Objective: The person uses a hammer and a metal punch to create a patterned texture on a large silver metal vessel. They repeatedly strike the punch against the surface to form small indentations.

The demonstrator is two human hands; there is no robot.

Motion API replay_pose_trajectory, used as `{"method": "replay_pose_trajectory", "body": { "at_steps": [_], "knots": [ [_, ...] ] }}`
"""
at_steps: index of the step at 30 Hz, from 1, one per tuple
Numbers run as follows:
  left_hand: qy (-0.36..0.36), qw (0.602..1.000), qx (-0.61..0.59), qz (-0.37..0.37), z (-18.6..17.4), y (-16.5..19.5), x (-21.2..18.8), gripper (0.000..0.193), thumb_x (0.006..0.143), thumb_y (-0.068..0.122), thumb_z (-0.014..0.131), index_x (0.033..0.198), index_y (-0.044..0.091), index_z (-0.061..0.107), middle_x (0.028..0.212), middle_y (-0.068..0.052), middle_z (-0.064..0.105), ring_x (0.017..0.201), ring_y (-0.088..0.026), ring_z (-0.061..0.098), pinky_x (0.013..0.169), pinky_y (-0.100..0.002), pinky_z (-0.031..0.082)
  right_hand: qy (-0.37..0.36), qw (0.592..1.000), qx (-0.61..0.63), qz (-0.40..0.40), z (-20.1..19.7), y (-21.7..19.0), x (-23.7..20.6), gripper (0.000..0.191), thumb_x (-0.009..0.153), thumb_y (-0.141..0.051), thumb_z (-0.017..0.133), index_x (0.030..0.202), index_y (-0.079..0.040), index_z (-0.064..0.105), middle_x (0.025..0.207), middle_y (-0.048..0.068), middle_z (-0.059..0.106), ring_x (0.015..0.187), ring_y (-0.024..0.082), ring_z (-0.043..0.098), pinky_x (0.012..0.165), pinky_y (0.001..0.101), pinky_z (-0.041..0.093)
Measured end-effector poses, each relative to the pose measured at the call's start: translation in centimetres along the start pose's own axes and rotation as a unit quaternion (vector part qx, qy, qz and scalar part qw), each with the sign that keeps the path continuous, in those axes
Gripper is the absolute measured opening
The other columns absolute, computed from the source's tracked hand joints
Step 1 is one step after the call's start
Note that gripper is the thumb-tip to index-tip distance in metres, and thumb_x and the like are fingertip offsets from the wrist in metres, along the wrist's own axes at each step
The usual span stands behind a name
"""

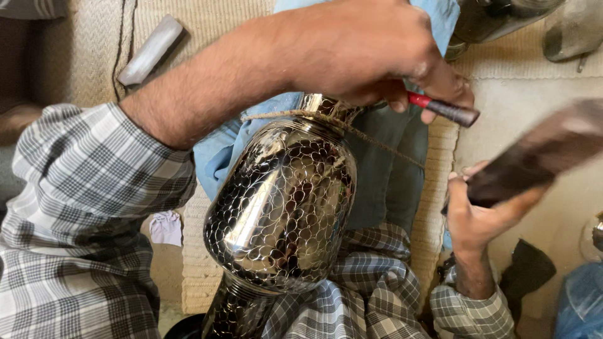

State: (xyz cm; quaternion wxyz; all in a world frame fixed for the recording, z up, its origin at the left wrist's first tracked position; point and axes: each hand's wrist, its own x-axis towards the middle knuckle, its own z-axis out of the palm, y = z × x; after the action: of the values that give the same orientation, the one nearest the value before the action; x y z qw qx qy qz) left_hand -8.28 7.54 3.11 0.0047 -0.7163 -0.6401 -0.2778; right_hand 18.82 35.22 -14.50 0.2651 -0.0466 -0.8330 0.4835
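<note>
Over woven beige matting (207, 19), a shiny scale-patterned metal vase (281, 201) lies tilted; left hand (370, 53) pinches a red-handled chisel (443, 108) at its neck, right hand (480, 216) grips a dark, blurred, perhaps wooden mallet (534, 160).

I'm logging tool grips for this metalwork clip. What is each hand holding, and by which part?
The left hand pinches a thin red-handled tool by its red end, above the patterned metal vase. The right hand grips a dark, blurred mallet-like block at its lower end.

You have a grey flat block (151, 50) lying on the woven mat (207, 19) at the upper left; a small white rag (166, 227) sits lower down by the mat's edge; a dark metal pot (496, 19) stands at the top right; a blue bag (581, 301) is in the bottom right corner
</note>
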Motion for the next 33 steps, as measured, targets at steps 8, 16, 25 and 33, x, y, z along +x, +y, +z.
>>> {"method": "replay_pose_trajectory", "body": {
  "at_steps": [8,16,25,33],
  "knots": [
    [0.031,0.997,-0.052,0.041,-0.2,-0.3,0.0,0.054,0.086,0.007,0.082,0.137,0.014,0.069,0.096,-0.013,0.077,0.073,-0.028,0.071,0.06,-0.045,0.052,0.018,0.991,-0.073,-0.111,-0.2,-2.7,2.3,0.116,0.09,0.014,0.069,0.164,-0.019,-0.014,0.118,0.021,0.057,0.092,0.026,0.06,0.086,0.038,0.056],
    [0.051,0.995,-0.073,-0.037,0.3,0.3,-1.1,0.054,0.087,-0.006,0.075,0.137,0.011,0.068,0.097,-0.01,0.078,0.073,-0.02,0.073,0.057,-0.039,0.051,-0.037,0.968,-0.19,-0.159,0.2,-5.3,5.6,0.099,0.095,0.011,0.071,0.165,-0.011,0.005,0.111,0.017,0.061,0.095,0.03,0.064,0.092,0.0386,0.053],
    [0.173,0.983,-0.005,-0.064,1.8,0.6,-3.5,0.051,0.097,-0.007,0.071,0.145,0.008,0.062,0.11,-0.009,0.077,0.091,-0.023,0.074,0.076,-0.041,0.056,-0.129,0.947,-0.222,-0.193,-3.4,-4.5,9.5,0.075,0.099,0.016,0.07,0.158,-0.002,0.028,0.107,0.017,0.065,0.084,0.025,0.065,0.077,0.0331,0.052],
    [0.219,0.971,0.003,-0.096,1.8,2.5,-4.7,0.05,0.102,0.002,0.073,0.146,0.012,0.053,0.11,-0.008,0.075,0.098,-0.025,0.073,0.082,-0.042,0.055,-0.262,0.905,-0.295,-0.159,-3.2,-11.6,15.6,0.042,0.085,0.017,0.07,0.125,0.013,0.059,0.098,0.023,0.067,0.083,0.03,0.07,0.075,0.0354,0.058]
  ]
}}
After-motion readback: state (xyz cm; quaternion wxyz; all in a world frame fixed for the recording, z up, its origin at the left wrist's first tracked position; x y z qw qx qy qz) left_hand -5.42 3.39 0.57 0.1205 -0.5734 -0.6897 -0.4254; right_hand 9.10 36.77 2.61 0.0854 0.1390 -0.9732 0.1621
